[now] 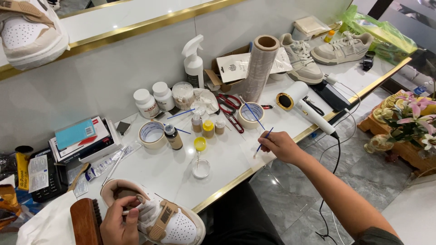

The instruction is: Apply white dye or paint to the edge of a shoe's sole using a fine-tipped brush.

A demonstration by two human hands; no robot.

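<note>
The left hand (pixel 119 222) grips a white sneaker (pixel 161 218) at the desk's (pixel 168 170) near edge, fingers curled into its collar. The right hand (pixel 279 146) pinches a thin blue brush (pixel 263 141) over the desk, near a tape roll (pixel 250 114).

Two hands are in view, the left hand (pixel 119 223) and the right hand (pixel 280 146). Four sneakers show: one held at the bottom (pixel 169 218), one at the upper left (pixel 27 31) and two at the far end of the table (pixel 302 58) (pixel 341 48). There are two rolls of tape (pixel 151 134) (pixel 250 115), two white jars (pixel 146 103) (pixel 162 95), four small bottles (pixel 173 137) (pixel 196 123) (pixel 208 129) (pixel 220 126), one spray bottle (pixel 193 61), one hair dryer (pixel 303 106), one roll of plastic film (pixel 260 67), one pair of red scissors (pixel 229 108) and one wooden brush (pixel 86 222).
</note>
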